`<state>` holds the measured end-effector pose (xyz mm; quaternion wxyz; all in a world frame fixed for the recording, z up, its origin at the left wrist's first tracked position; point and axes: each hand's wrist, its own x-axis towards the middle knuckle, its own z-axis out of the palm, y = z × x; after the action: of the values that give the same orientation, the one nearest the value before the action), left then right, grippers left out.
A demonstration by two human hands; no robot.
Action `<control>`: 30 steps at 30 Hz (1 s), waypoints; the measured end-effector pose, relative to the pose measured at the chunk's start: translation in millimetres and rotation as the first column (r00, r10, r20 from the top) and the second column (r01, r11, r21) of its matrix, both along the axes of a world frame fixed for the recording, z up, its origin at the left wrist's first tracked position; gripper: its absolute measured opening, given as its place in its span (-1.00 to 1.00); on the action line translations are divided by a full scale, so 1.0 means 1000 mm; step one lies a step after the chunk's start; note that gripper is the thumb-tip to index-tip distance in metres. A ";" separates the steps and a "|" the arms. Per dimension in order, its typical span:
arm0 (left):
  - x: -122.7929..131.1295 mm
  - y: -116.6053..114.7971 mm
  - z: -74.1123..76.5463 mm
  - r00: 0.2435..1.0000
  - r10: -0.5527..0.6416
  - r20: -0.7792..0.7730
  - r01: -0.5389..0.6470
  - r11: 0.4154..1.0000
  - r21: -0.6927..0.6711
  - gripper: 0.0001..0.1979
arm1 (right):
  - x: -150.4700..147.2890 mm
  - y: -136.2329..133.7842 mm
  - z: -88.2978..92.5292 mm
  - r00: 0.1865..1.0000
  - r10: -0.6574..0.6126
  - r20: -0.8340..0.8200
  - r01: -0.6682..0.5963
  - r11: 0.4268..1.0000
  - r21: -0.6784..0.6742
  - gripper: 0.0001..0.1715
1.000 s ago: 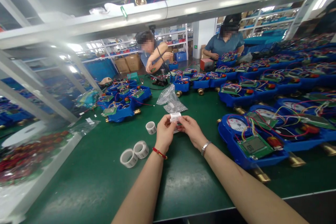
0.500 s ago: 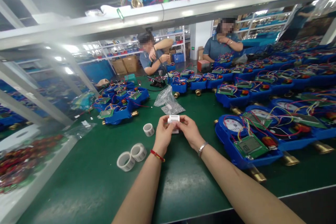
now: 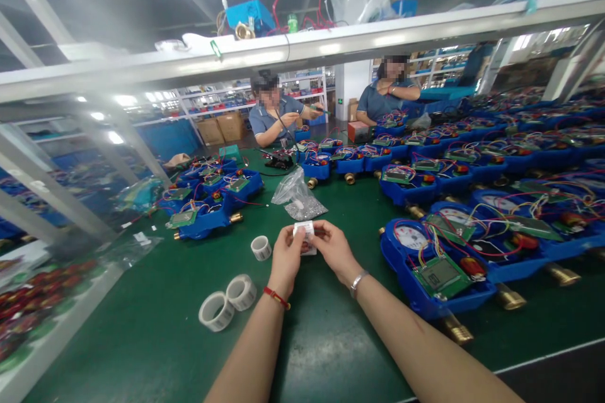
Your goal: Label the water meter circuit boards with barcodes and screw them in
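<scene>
Over the green bench mat both my hands meet at a small white label roll. My left hand, with a red string at the wrist, pinches the roll's left side. My right hand, with a metal bracelet, pinches its right side. Just beyond my fingers lie a clear plastic bag and a sheet of small parts. The nearest blue water meter, with a green circuit board and coloured wires, sits to the right of my right forearm.
Three white tape rolls lie left of my left arm. Several blue meters stand at the back left, and rows of them fill the right. Two people in blue shirts work across the bench. A metal shelf beam runs overhead.
The view tilted up a little, so hands and bench sit lower in the picture. Both hands stay closed on the label roll, which has turned slightly. The people opposite moved their arms.
</scene>
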<state>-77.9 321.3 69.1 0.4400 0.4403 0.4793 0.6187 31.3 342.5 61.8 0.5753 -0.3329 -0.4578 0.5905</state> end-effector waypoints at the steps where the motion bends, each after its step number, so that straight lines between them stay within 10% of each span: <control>1: 0.000 0.001 -0.001 1.000 0.000 -0.006 0.000 1.000 0.002 -0.68 | 0.000 0.000 0.000 1.000 -0.002 0.003 0.002 1.000 0.000 -0.66; 30: 0.000 0.000 0.001 0.997 -0.035 -0.063 0.038 0.998 0.053 -0.66 | -0.001 0.002 -0.008 1.000 -0.014 0.026 0.014 1.000 -0.016 -0.64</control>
<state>-78.3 321.4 70.2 0.4242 0.4797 0.4676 0.6093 29.9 344.8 54.0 0.5708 -0.3481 -0.4581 0.5858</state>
